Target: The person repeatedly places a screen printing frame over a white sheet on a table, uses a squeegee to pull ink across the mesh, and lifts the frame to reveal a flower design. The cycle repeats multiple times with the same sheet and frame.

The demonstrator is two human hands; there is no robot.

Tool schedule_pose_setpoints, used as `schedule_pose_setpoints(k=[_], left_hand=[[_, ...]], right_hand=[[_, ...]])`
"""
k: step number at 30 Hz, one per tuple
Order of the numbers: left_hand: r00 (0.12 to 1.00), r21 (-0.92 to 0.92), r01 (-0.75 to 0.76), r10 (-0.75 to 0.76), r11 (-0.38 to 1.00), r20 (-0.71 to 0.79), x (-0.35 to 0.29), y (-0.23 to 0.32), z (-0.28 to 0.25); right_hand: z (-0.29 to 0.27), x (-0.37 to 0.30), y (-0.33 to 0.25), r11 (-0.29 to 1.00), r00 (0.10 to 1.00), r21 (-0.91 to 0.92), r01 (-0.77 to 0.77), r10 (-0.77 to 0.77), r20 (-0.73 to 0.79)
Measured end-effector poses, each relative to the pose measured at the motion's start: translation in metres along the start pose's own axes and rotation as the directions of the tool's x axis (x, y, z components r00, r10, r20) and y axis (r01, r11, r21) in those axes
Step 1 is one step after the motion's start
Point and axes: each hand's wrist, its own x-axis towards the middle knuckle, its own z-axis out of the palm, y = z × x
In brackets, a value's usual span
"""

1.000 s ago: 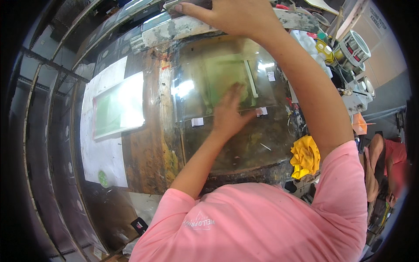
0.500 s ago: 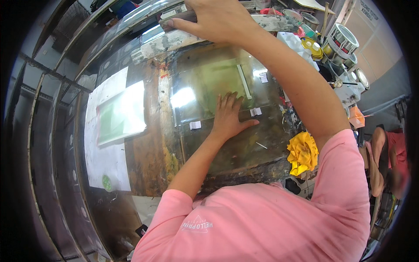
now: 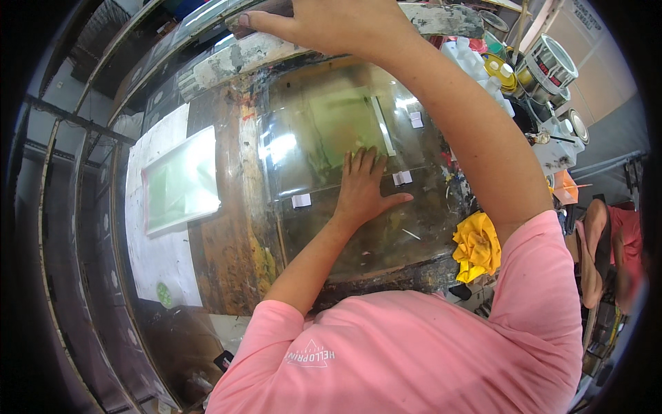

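My left hand lies flat with its fingers spread on the near edge of a greenish clear sheet, which rests on a glossy, stained work board. A narrow white strip runs along the sheet's right side. Small folded white tabs sit around it. At the far edge, my right hand reaches across with its thumb hooked over a dark wooden bar; its other fingers are cut off by the picture's top. Just below that hand runs a paint-stained whitish beam.
To the left, a stack of clear sheets lies on white paper, with a green disc nearby. A crumpled yellow cloth is by my right elbow. Paint cans and bottles crowd the right. Metal racks stand far left.
My right hand and the bar have shifted slightly up and left, partly out of the picture. My left hand stays flat on the sheet. The whole view has tilted a little.
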Motion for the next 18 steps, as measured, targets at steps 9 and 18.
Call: schedule_pose_setpoints(k=[9,18], left_hand=[[0.999,0.059,0.019,-0.016,0.998,-0.038,0.0,0.004,-0.005],[1.0,0.034,0.011,-0.01,0.999,-0.021,-0.003,-0.001,0.002]], right_hand=[[0.008,-0.006,-0.001,1.0,0.999,0.01,-0.007,0.008,-0.053],[0.012,-0.009,-0.002,1.0,0.997,-0.013,0.002,-0.003,-0.083]])
